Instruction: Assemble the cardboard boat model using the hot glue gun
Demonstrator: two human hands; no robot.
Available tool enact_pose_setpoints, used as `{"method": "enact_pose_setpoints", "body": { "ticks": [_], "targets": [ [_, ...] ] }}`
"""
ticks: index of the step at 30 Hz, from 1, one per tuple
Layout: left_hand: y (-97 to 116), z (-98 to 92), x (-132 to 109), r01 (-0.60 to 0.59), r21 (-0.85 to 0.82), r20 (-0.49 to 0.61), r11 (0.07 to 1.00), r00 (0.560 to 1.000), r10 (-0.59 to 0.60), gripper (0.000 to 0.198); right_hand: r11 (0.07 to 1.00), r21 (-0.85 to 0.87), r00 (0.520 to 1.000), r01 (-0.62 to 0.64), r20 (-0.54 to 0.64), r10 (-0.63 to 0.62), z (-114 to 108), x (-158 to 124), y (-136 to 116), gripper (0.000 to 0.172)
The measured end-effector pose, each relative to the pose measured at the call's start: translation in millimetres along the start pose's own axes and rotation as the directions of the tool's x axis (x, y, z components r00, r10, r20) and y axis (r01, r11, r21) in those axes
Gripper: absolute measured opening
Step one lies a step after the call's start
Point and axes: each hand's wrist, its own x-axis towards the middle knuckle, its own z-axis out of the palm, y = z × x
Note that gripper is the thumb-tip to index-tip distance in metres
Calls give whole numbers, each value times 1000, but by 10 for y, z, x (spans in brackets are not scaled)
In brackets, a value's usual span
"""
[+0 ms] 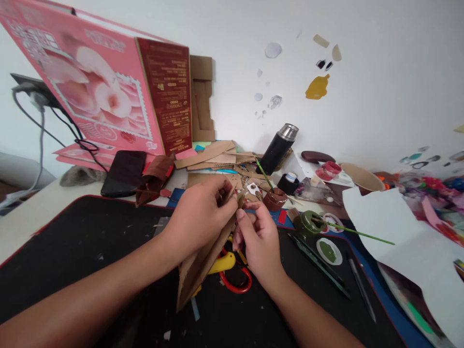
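folded cardboard (pixel 197 273) is up off the black mat (pixel 108 232) on the bench (pixel 36 208), between both hands, its lower corner slanting down toward the wearer. left hand (pixel 201 215) has the upper end pinched between thumb and bent fingers, no slack in that grip, probably to steady the fold so the other hand can work the same end. right hand (pixel 261 239) sits just beside that end, grip half curled, thumb tip at the cardboard's edge; cannot tell if it pinches or only touches. scissors (pixel 237 291) and yellow cutter (pixel 223 263) lie under and beside the cardboard, likely left there to stay in reach. brown paint jar (pixel 274 199) and green paint jar (pixel 308 224) stand farther back and right, seemingly kept out of the working spot; brush (pixel 362 234) leans out of the green one, handle pointing right. cardboard strips (pixel 213 157) are heaped at the back, pushed out of the way by the look of it. pose: left forearm comes from lower left, back of hand up, wrist slightly bent; right forearm from lower right, thumb uppermost, palm turned inward, fingertips meeting near the middle.
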Motion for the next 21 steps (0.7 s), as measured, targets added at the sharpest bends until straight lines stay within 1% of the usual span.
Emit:
{"method": "enact_pose_setpoints", "body": {
  "ticks": [8,15,21],
  "targets": [
    [-14,7,2,-16,-14,-2,1000,1000,16,12,1000,1,1000,-7,12,7,-13,11,18,29],
    [-1,22,-1,7,26,-2,1000,1000,-7,12,1000,18,1000,-6,27,6,-19,19,26,28],
    [-23,41,-21,-17,79,-26,997,999,19,11,1000,25,1000,-7,26,6,-27,22,29,29]
  ]
}}
